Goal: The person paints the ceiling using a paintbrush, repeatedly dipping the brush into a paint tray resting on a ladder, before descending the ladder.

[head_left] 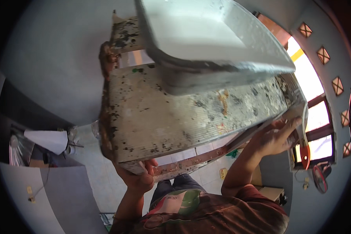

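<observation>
A paint-spattered stepladder [156, 113] with ribbed steps fills the middle of the view before me. On its upper part rests a large pale tray [199, 35] with raised walls, whitish inside and smeared dark along the near rim. My left hand [142, 177] wraps round the ladder's lower left corner, its fingers curled at the step's edge. My right hand [277, 138] is against the right side rail, its fingers partly hidden around it. Just beyond that hand hangs an orange handle [306, 156] with a hole and a pale curved stem; its upper end is unclear.
Grey walls [54, 66] close in the left side. A low partition [62, 191] stands at lower left, with a white sheet [48, 140] and clutter behind it. Bright windows [319, 117] and a fan [319, 179] are at right. Pale floor tiles [105, 195] show below.
</observation>
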{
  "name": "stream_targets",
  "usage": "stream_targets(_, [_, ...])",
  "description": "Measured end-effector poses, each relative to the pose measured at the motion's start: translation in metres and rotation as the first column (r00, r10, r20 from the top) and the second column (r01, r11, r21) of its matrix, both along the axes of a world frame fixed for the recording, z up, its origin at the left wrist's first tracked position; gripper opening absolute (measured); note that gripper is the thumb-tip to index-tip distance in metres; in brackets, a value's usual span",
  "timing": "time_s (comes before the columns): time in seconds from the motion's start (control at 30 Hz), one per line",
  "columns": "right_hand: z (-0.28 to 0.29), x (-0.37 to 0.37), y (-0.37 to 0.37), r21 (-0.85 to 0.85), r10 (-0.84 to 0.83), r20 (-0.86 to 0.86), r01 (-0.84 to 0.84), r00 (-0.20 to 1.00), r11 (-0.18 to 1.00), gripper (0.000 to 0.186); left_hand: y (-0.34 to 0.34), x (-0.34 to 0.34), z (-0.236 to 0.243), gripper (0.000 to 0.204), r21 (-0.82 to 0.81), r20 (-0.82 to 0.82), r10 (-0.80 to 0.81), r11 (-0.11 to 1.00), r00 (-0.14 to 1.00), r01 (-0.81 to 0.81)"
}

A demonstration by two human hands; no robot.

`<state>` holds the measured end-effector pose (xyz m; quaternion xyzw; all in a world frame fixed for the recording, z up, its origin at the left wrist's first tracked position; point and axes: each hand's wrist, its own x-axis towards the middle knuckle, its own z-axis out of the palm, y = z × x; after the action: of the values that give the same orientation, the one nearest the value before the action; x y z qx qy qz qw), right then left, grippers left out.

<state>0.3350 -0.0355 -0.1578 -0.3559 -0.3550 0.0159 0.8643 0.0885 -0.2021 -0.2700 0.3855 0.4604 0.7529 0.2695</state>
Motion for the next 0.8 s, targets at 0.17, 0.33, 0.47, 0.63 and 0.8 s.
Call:
stream_targets(0.17, [0.004, -0.001, 0.014, 0.106, 0.011, -0.072, -0.003, 0.997, 0.994, 0.030, 0.026, 0.006, 0.009, 0.056, 0.069, -0.078, -0.007, 0.998, 0.997, 0.012])
stream_targets(0.33, [0.014, 0.002, 0.014, 0.187, 0.071, -0.175, -0.038, 0.982, 0.982, 0.018, 0.024, 0.003, 0.003, 0.094, 0.009, -0.037, -0.136, 0.991, 0.990, 0.137])
stream_targets(0.47, [-0.006, 0.006, 0.017, 0.202, 0.097, -0.108, -0.074, 0.989, 0.977, 0.020, 0.022, 0.001, -0.014, 0.082, 0.064, -0.132, 0.021, 0.998, 0.991, -0.013])
stream_targets(0.63, [-0.009, 0.005, 0.010, 0.274, 0.185, -0.068, -0.160, 0.980, 0.948, 0.026, 0.007, -0.014, -0.015, 0.048, 0.040, -0.662, 0.173, 0.980, 0.729, -0.196])
stream_targets(0.8, [-0.012, 0.006, 0.002, 0.279, 0.110, 0.016, -0.110, 0.994, 0.954, 0.030, 0.004, -0.017, -0.013, 0.043, 0.002, -0.318, -0.042, 0.999, 0.947, 0.045])
